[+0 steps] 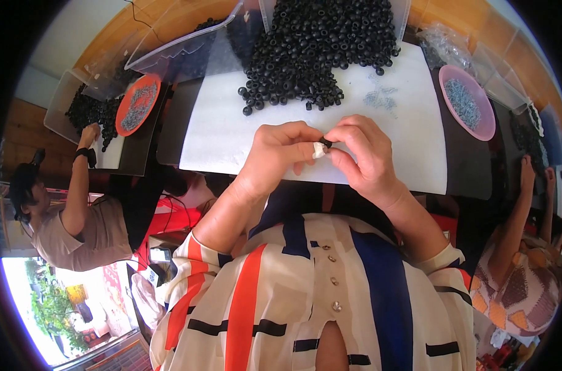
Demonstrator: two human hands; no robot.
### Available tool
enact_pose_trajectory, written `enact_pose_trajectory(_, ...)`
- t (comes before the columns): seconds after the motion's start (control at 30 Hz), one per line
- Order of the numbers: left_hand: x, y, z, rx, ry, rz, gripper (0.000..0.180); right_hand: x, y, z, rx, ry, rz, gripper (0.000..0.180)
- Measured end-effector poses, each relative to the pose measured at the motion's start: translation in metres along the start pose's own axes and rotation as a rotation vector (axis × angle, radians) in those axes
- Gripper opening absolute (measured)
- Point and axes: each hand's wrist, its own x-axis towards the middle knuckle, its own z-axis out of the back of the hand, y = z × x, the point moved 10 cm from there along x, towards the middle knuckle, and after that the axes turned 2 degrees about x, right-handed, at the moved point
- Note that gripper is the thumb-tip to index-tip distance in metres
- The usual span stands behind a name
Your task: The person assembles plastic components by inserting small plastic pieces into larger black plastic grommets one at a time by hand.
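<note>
Taking the white work mat as the landmark: far off its left edge a co-worker's hand rests among black rings in a clear tray, and beside that, still left of the mat, sits an orange dish of small grey metal parts. At the mat's near edge the left hand is closed, its fingertips, one wrapped in white tape, pinched together with those of the right hand. Between the two sets of fingertips, just above the mat's near edge, a small black rubber ring is gripped; both hands have hold of it. At the mat's far edge lies a large heap of black rubber rings, with a few loose grey screws just right of it. Beyond the mat's right edge stands a pink dish of grey screws.
</note>
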Motion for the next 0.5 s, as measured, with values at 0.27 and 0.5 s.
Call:
enact_pose_trajectory(0.27,-0.002,0.006,-0.002,-0.228,-0.009,-0.009,0.014,-0.001,-0.010,-0.006,0.237,-0.024,-0.166,0.023)
enact_pose_trajectory(0.5,-0.002,0.000,0.012,0.101,-0.147,-0.057,0.014,0.008,-0.024,0.010,0.054,0.023,-0.196,0.016)
